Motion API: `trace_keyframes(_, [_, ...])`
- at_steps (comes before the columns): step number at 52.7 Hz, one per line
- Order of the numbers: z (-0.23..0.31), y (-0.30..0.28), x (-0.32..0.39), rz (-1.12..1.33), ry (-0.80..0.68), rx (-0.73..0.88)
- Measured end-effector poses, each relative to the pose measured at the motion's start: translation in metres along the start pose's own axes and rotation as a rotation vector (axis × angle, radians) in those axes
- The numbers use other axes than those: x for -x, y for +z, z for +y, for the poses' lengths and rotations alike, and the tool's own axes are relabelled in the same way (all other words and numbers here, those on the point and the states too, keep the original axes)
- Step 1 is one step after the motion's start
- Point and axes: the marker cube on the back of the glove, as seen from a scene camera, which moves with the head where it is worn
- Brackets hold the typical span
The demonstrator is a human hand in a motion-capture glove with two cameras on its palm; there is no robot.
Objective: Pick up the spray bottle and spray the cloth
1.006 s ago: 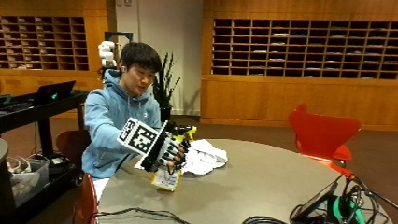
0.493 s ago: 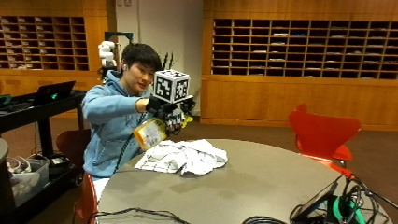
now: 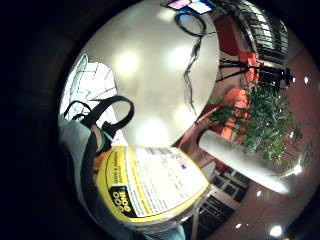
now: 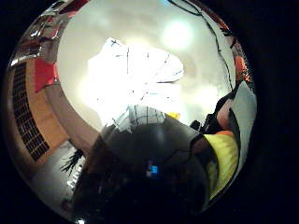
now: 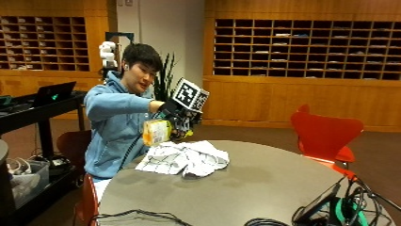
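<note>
Holding the spray bottle [image 5: 156,132] up off the tabletop [image 5: 263,183], the gloved right hand [image 5: 179,117] has its grip closed around the bottle's upper part, so the yellow-labelled body hangs just beneath the grip and tilts toward the person's chest. The white checked cloth [image 5: 185,157] lies crumpled on the tabletop below and slightly ahead of the grip, well within spraying reach but not touching the bottle.

The bottle looks like rigid plastic, light enough for one hand, and its glossy label suggests a fairly slick surface; I judge the neck under the trigger to be the sensible place to hold it, with a finger free to pull the trigger. How much liquid is inside cannot be told, so its weight is a guess. The cloth is soft and limp, bunched into folds, and should stay put under a mist without being held.

Several things are hard to make out. From the outside view the nozzle and trigger are hidden behind the glove, so which way the spray would point is unclear. The little-finger palm view shows the label [image 3: 150,185] filling the area nearest the palm, with the cloth [image 3: 92,87] beyond it. In the thumb-side palm view a dark rounded mass close to the palm blocks much of the scene; the cloth [image 4: 135,79] is washed out beyond.
</note>
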Motion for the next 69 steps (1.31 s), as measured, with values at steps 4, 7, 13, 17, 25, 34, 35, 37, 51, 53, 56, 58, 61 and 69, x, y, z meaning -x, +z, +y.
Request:
trace_keyframes(4, [-0.001,0.003,0.006,0.019,0.000,0.007])
trace_keyframes(7, [-0.001,0.002,0.008,0.029,-0.004,0.006])
trace_keyframes(13, [0.002,-0.007,0.006,0.026,-0.003,-0.009])
trace_keyframes(17, [0.006,-0.015,0.005,0.029,0.027,-0.021])
trace_keyframes(25, [0.009,-0.027,-0.004,0.068,0.040,-0.029])
trace_keyframes(34, [0.001,-0.020,-0.005,0.067,0.042,-0.012])
trace_keyframes(35, [0.000,-0.018,-0.004,0.061,0.041,-0.007])
trace_keyframes(37, [-0.003,-0.014,-0.003,0.041,0.038,0.003])
trace_keyframes(51, [-0.004,-0.050,0.015,-0.338,-0.132,-0.175])
trace_keyframes(53, [-0.003,-0.063,0.016,-0.447,-0.169,-0.229])
trace_keyframes(56, [-0.002,-0.080,0.028,-0.616,-0.217,-0.330])
trace_keyframes(58, [-0.001,-0.089,0.043,-0.719,-0.238,-0.398])
trace_keyframes(61, [-0.001,-0.099,0.064,-0.877,-0.253,-0.476])
trace_keyframes(69, [-0.016,-0.112,0.123,-1.233,-0.273,-0.612])
